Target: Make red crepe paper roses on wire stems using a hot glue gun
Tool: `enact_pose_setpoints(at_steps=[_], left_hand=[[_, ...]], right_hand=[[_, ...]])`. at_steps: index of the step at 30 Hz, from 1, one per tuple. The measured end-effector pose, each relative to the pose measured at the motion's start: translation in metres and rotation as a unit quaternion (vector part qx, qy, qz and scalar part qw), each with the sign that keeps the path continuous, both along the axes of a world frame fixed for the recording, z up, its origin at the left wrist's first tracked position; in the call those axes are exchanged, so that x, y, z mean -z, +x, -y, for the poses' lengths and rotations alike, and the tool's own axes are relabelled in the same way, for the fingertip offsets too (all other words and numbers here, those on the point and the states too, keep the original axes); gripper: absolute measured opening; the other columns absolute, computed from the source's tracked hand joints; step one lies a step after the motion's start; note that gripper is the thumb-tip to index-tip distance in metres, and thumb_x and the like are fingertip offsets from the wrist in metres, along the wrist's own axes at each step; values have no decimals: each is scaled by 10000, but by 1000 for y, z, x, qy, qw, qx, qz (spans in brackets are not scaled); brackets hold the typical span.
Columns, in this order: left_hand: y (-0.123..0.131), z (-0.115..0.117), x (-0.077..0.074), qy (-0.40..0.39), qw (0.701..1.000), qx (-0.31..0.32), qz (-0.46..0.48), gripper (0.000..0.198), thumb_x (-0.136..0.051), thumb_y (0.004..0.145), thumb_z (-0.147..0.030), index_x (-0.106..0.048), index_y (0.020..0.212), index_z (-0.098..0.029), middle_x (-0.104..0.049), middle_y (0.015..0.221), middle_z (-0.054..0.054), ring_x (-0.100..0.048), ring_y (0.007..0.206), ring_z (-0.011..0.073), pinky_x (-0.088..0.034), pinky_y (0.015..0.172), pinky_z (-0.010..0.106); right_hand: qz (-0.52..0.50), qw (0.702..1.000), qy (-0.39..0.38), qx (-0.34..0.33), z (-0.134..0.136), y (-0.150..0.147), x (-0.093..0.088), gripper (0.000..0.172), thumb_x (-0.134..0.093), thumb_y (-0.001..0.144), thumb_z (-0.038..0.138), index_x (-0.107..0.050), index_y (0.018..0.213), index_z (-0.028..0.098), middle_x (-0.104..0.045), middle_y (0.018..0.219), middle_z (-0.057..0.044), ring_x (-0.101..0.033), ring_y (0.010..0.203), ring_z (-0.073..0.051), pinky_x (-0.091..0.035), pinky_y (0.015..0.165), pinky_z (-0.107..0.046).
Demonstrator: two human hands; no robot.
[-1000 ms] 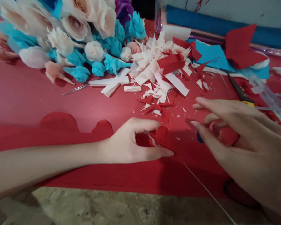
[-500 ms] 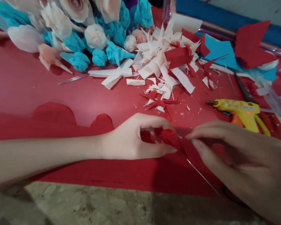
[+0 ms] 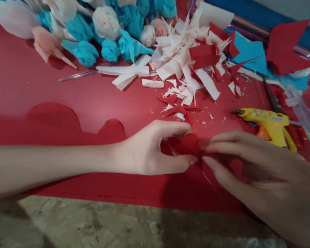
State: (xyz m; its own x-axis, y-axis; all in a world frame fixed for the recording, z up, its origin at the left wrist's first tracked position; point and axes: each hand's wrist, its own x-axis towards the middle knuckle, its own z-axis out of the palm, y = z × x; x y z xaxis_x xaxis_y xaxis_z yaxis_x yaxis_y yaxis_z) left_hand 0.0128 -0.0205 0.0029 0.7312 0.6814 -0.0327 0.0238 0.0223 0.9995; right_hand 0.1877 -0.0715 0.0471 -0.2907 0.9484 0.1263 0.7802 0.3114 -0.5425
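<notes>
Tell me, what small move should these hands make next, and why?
Perhaps the right hand should gently pinch the near edge of the small curled piece of red paper: the left hand holds the paper between thumb and fingers, and the right hand's fingertips are right at that edge, though whether they touch it is hard to tell.

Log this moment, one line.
left hand: holding small curled red paper piece | right hand: fingertips at its edge | beyond right hand: yellow pistol-shaped plastic glue gun
</notes>
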Motion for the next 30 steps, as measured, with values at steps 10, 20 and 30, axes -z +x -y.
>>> enact_pose_setpoints(at_steps=[10,20,30], left_hand=[[-1,3,0,-7,1000,-6,-14,28,-551,737,-136,-535,746,-116,-589,743,28,-575,697,145,-496,621,250],[0,5,2,-18,1000,-22,0,62,-561,743,-148,-546,789,-109,-588,761,40,-574,718,155,-499,631,257],[1,5,3,-11,999,-44,2,63,-571,738,-144,-556,789,-111,-583,788,41,-567,761,162,-494,676,265]], right_hand=[[4,1000,-2,12,0,-6,-1,110,-590,714,104,-587,758,205,-601,776,50,-548,637,-39,-461,595,-117],[26,999,25,9,0,-9,0,103,-574,740,110,-568,739,213,-586,736,52,-533,604,-39,-439,547,-144],[38,996,72,19,3,-9,2,144,-564,730,54,-579,782,187,-592,775,45,-529,646,-25,-443,612,-119]])
